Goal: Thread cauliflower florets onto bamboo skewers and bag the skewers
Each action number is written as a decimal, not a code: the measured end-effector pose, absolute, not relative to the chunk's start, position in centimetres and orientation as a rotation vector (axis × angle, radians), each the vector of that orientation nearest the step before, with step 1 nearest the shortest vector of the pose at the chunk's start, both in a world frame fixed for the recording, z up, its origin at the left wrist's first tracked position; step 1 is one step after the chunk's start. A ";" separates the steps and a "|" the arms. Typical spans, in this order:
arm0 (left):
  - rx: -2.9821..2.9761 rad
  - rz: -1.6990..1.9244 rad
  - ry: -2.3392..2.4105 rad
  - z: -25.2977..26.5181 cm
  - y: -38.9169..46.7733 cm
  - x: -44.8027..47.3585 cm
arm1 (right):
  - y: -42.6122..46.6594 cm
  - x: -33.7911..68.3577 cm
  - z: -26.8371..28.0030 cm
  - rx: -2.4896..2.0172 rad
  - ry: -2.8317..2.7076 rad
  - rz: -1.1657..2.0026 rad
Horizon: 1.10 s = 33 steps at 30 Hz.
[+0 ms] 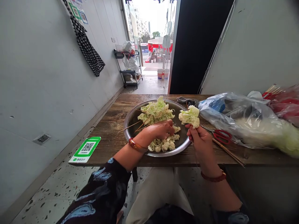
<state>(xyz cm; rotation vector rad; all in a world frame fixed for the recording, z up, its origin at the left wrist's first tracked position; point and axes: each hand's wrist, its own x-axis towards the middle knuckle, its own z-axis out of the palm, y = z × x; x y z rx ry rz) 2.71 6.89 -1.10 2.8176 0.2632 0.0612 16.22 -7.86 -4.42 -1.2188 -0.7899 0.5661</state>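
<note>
Dark, grained wood forms the worktop [109,121], on which a round, shallow metal basin [173,153] with a smooth, shiny rim is set. Pale, knobbly cauliflower is handled: one floret [189,116], bumpy on top and greenish at the stems, is held up at the basin's right edge by the right hand [201,140], its thumb and fingers closed at the base; a thin stick tip is seen just above the floret. The left hand [163,129] is lowered over the basin with its fingers curled against loose florets [164,144]; whether one is gripped cannot be told. Behind that hand, a heap of florets [156,109] is piled in the basin, with thin wooden skewers [130,126] jutting out to the left over the rim. To the right, red-handled scissors [215,135] are laid beside a bundle of slender sticks [230,152]. Pale, leafy-looking produce [254,127] is contained in a crinkled, clear plastic bag [233,102], next to which red plastic wrapping [287,105] is bunched. A crumpled dark cloth [188,101] is left behind the basin.
</note>
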 end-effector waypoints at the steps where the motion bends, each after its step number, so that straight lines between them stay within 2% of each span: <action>1: 2.805 0.072 0.264 -1.2 6.9 2.8 | -7.9 16.2 -4.4 -1.218 -0.785 0.566; 7: 2.516 0.334 0.259 -0.9 6.6 3.4 | -8.0 16.1 -4.4 -1.210 -0.771 0.577; 11: 2.012 0.470 0.417 0.0 6.2 3.3 | -8.2 16.2 -4.3 -1.171 -0.755 0.622; 16: 1.485 0.535 0.397 0.4 6.1 2.7 | -9.2 16.7 -4.0 -1.102 -0.697 0.722; 26: 1.284 0.539 0.391 0.7 6.1 2.3 | -13.3 16.7 -5.7 -1.213 -0.831 1.060; 33: 1.341 0.508 0.359 1.3 5.4 3.4 | -13.8 16.2 -6.2 -1.325 -0.751 0.998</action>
